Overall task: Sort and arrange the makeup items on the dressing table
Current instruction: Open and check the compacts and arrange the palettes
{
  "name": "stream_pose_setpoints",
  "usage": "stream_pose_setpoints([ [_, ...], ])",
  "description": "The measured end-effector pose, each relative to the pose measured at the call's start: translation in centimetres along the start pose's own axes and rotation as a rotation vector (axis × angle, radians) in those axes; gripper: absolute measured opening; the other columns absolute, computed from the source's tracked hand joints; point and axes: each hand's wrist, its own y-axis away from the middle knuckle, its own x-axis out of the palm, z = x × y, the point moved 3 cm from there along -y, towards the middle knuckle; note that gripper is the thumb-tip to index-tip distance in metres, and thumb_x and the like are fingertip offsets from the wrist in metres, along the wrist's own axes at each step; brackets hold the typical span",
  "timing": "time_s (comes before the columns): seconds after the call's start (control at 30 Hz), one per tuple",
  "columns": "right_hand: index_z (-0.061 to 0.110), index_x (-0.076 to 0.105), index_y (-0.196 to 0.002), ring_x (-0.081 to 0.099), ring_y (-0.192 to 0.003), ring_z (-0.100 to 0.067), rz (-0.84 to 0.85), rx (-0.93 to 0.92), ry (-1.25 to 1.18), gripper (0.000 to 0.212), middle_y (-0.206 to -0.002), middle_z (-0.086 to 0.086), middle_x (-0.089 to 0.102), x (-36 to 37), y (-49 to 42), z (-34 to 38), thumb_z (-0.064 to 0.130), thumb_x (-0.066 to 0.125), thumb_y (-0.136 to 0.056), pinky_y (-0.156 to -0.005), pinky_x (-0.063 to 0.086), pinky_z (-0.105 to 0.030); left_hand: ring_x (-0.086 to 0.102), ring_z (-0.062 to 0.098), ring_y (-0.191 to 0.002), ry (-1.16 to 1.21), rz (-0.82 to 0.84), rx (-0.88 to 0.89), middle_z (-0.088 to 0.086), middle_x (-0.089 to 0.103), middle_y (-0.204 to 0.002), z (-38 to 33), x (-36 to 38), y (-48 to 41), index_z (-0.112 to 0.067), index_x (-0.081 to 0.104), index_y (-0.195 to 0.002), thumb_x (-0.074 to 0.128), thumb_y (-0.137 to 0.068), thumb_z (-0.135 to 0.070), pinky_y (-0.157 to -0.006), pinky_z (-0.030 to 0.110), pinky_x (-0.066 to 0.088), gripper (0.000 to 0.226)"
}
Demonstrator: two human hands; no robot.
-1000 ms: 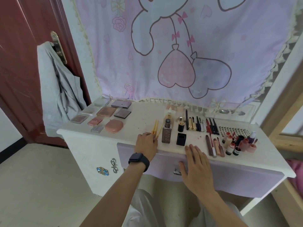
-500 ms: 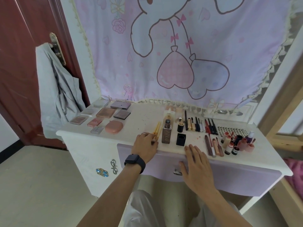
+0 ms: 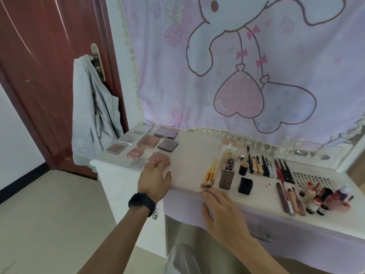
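The white dressing table [image 3: 193,155] carries sorted makeup. Several flat palettes [image 3: 148,141] lie at its left end. My left hand [image 3: 156,178], with a black watch on the wrist, lies at the table's front left, its fingers resting on a round pink compact [image 3: 161,157]. Yellow-handled brushes [image 3: 210,173] lie mid-table beside a brown foundation bottle [image 3: 227,177] and a black cap [image 3: 245,185]. My right hand [image 3: 219,210] lies flat on the front edge, fingertips just below the brush heads. It holds nothing.
A row of pencils and mascaras [image 3: 268,169] lies right of the bottle, with lip pencils [image 3: 290,198] and several small bottles [image 3: 325,198] near the right front. A cartoon cloth [image 3: 237,76] hangs behind. A grey garment [image 3: 94,115] hangs on the red door at left.
My left hand has left the yellow brushes and moved left onto the pink compact. My right hand has slid left along the front edge to below the brushes. The view has turned left.
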Motion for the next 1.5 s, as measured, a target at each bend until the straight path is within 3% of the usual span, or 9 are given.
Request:
stream_pose_setpoints([
  [0.1, 0.014, 0.061, -0.135, 0.049, -0.136, -0.019, 0.067, -0.019, -0.022, 0.037, -0.143, -0.001, 0.057, 2.4, -3.5, 2.4, 0.025, 0.052, -0.100, -0.115, 0.038, -0.034, 0.042, 0.029, -0.127, -0.054, -0.029, -0.037, 0.009, 0.053, -0.135, 2.3, -1.0, -1.2, -0.021, 0.056, -0.133, 0.058, -0.093, -0.033, -0.102, 0.039, 0.042, 0.042],
  [0.37, 0.005, 0.070, -0.125, 0.064, -0.122, -0.026, 0.071, -0.074, 0.049, 0.042, -0.132, -0.010, 0.067, 7.9, -8.8, 4.8, 0.022, 0.075, -0.087, -0.100, 0.054, -0.038, 0.033, 0.023, -0.137, -0.196, -0.012, -0.041, 0.001, 0.050, -0.142, 5.0, -1.2, -3.7, -0.032, 0.044, -0.141, 0.056, -0.085, -0.063, -0.110, 0.038, 0.025, 0.065],
  [0.67, 0.008, 0.071, -0.124, 0.065, -0.120, -0.021, -0.100, -0.159, 0.104, 0.047, -0.128, -0.007, 0.069, 9.1, -8.5, 4.4, 0.030, 0.038, -0.098, -0.101, 0.053, -0.035, 0.030, 0.021, -0.139, -0.309, 0.091, -0.080, 0.001, 0.059, -0.133, 4.8, 0.2, -5.7, -0.040, 0.043, -0.135, 0.047, -0.083, -0.072, -0.107, 0.048, 0.014, 0.061],
  [0.97, 0.008, 0.069, -0.127, 0.062, -0.124, -0.021, 0.054, -0.117, 0.016, 0.046, -0.134, -0.006, 0.066, 8.3, -8.9, 4.6, 0.028, 0.038, -0.099, -0.106, 0.049, -0.033, 0.043, 0.011, -0.125, 0.163, -0.021, -0.190, -0.017, 0.063, -0.108, 4.4, -1.8, -5.2, -0.045, 0.062, -0.116, 0.065, -0.070, -0.060, -0.110, 0.038, 0.029, 0.049],
  [1.07, 0.018, 0.051, -0.147, 0.040, -0.141, -0.009, 0.172, 0.023, -0.267, 0.043, -0.153, 0.004, 0.046, 7.5, -8.9, 4.0, 0.028, 0.037, -0.108, -0.115, 0.023, -0.015, 0.059, -0.009, -0.100, 0.695, 0.027, -0.249, -0.017, 0.069, -0.103, 3.8, -3.3, -3.8, -0.040, 0.068, -0.105, 0.077, -0.074, -0.043, -0.099, 0.030, 0.046, 0.033],
  [1.13, 0.031, 0.051, -0.142, 0.045, -0.129, 0.004, 0.143, 0.185, -0.516, 0.037, -0.145, 0.013, 0.052, 5.8, -8.9, 3.6, 0.035, 0.040, -0.107, -0.107, 0.027, -0.009, 0.063, -0.006, -0.093, 0.838, 0.097, -0.247, -0.011, 0.073, -0.098, 2.9, -4.5, -2.6, -0.040, 0.068, -0.108, 0.077, -0.067, -0.046, -0.086, 0.024, 0.045, 0.042],
  [1.3, 0.037, 0.058, -0.121, 0.076, -0.085, -0.017, 0.082, 0.645, -1.261, 0.027, -0.106, 0.004, 0.076, 0.6, -9.6, 3.6, 0.052, 0.047, -0.101, -0.080, 0.056, -0.033, 0.065, 0.008, -0.104, 0.899, 0.201, -0.180, -0.003, 0.074, -0.105, 0.5, -5.7, -0.5, -0.034, 0.065, -0.115, 0.075, -0.062, -0.049, -0.090, 0.026, 0.043, 0.056],
  [1.4, 0.032, 0.060, -0.116, 0.075, -0.076, -0.023, 0.195, 0.725, -1.322, 0.037, -0.096, -0.001, 0.078, -1.6, -9.6, 3.5, 0.062, 0.051, -0.095, -0.072, 0.059, -0.033, 0.063, 0.013, -0.108, 0.859, 0.259, -0.113, 0.000, 0.072, -0.107, -1.2, -5.4, 0.1, -0.038, 0.064, -0.114, 0.077, -0.064, -0.042, -0.087, 0.022, 0.044, 0.052],
  [1.5, 0.020, 0.062, -0.118, 0.071, -0.068, -0.018, 0.137, 0.797, -1.360, 0.024, -0.087, -0.006, 0.078, -2.5, -9.0, 2.8, 0.034, 0.062, -0.099, -0.063, 0.056, -0.026, 0.062, 0.014, -0.111, 0.819, 0.280, -0.041, -0.005, 0.072, -0.109, -2.8, -4.7, 0.5, -0.043, 0.061, -0.116, 0.080, -0.061, -0.046, -0.094, 0.029, 0.047, 0.059],
])
